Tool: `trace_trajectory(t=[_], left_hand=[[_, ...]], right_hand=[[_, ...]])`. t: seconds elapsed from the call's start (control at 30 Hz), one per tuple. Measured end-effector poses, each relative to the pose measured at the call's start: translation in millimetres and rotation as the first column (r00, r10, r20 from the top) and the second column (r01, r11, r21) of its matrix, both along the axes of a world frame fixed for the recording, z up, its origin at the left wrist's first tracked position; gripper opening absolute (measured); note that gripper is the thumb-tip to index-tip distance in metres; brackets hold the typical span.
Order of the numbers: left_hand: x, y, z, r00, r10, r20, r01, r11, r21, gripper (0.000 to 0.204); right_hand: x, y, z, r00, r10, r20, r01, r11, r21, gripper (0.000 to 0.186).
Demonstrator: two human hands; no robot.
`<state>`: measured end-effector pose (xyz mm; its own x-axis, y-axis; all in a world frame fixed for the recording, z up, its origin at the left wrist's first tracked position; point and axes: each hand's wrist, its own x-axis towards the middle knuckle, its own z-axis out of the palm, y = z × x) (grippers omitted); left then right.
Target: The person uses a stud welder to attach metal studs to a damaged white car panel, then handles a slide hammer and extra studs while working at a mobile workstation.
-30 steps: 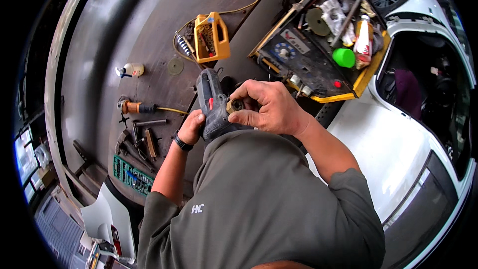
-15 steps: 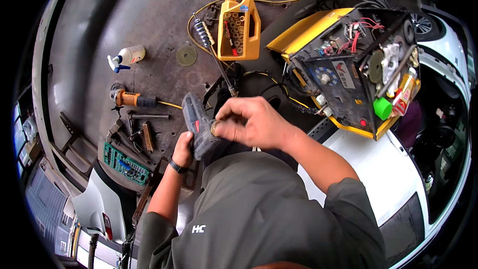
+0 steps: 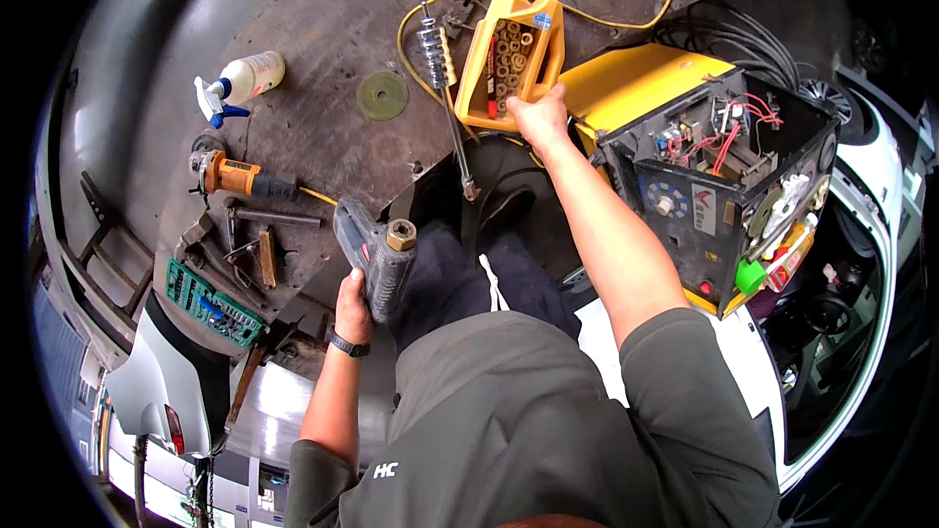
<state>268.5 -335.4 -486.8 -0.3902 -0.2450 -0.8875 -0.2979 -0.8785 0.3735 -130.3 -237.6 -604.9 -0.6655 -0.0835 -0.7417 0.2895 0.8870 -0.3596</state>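
Left hand [image 3: 354, 313]: left of centre, thumb up, curled closed around the grey tool [image 3: 385, 269].
Right hand [image 3: 540, 119]: upper centre, arm outstretched, at the lower end of the yellow jug [image 3: 513, 6]; finger opening cannot be told.
Brass nut [image 3: 401, 234]: atop the grey tool.

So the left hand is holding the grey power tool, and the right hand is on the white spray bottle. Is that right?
Not quite: the head view shows the right hand at the cut-open yellow jug. The left hand does hold the grey power tool.
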Motion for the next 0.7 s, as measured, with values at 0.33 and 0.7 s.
trace_trajectory(t=[0.33, 0.7], left_hand=[[3, 2, -14, 0.998, 0.067, 0.011, -0.068, 0.998, 0.014, 0.056], [3, 1, -16, 0.995, 0.080, 0.054, -0.079, 0.997, -0.010, 0.058]], right_hand=[[-32, -54, 12, 0.603, 0.504, -0.618, -0.660, 0.750, -0.033, 0.060], [-47, -112, 7, 0.873, 0.463, -0.155, -0.458, 0.886, 0.067, 0.046]])
